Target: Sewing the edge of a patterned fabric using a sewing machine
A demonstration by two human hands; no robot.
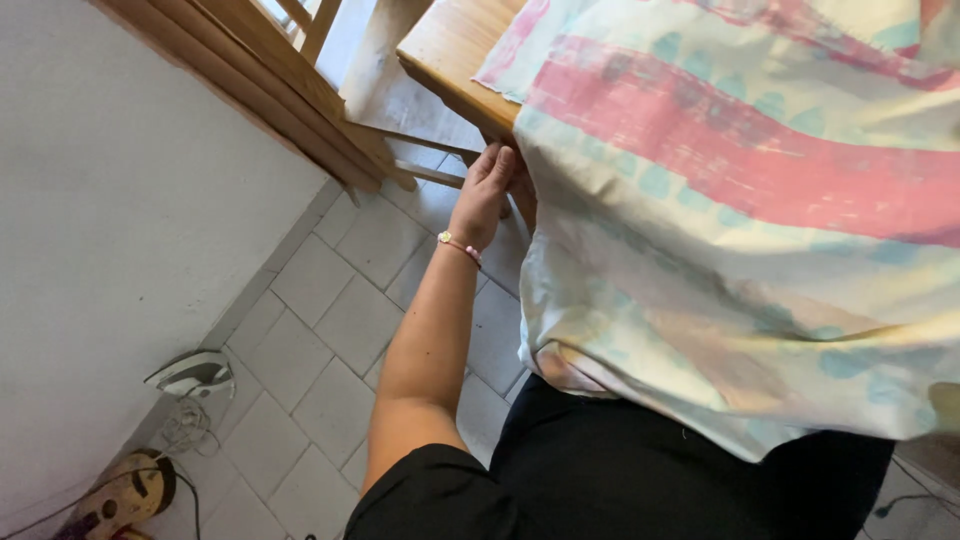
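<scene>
One left hand (487,190) against soft patterned cloth (720,200)

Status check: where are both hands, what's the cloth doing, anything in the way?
Left hand at hanging edge of pastel pink-striped cloth, grip unclear. Right hand out of view. Cloth draped over wooden table. Clothes iron on tiled floor by wall.

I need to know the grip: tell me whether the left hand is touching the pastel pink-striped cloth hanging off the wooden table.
Touching. The head view shows the left hand with its fingertips tucked against the hanging edge of the pastel pink-striped cloth, no gap visible.
</scene>
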